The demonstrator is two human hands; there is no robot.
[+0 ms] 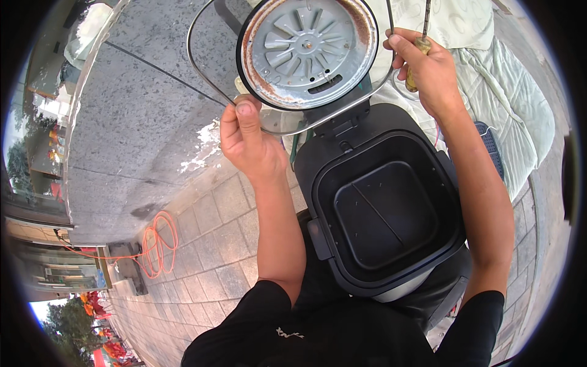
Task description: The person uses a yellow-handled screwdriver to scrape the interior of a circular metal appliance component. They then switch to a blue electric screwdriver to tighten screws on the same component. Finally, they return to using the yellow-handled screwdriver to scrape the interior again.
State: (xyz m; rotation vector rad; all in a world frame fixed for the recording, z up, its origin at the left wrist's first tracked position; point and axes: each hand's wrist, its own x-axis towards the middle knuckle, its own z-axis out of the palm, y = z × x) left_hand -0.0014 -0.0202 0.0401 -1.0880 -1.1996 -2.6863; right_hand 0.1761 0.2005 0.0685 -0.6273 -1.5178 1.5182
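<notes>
Head view: left hand (254, 144) and right hand (435, 73) pinch metal ring (333, 115), right also clasping screwdriver (422, 44); even support should limit bending.

Light paving blocks (223, 226) stretch below the left fingers (247, 116), and far down to their left an orange cable (164, 248) lies on them in loose loops. Below and between the 2 sets of fingers, the person's dark-clothed lap (317, 272) bears the open black appliance body (385, 211). Beyond and right of the right fingers (411, 50), a pale quilted cloth (513, 98) is spread, with a partly hidden dark blue item (491, 147) at its lower part.
</notes>
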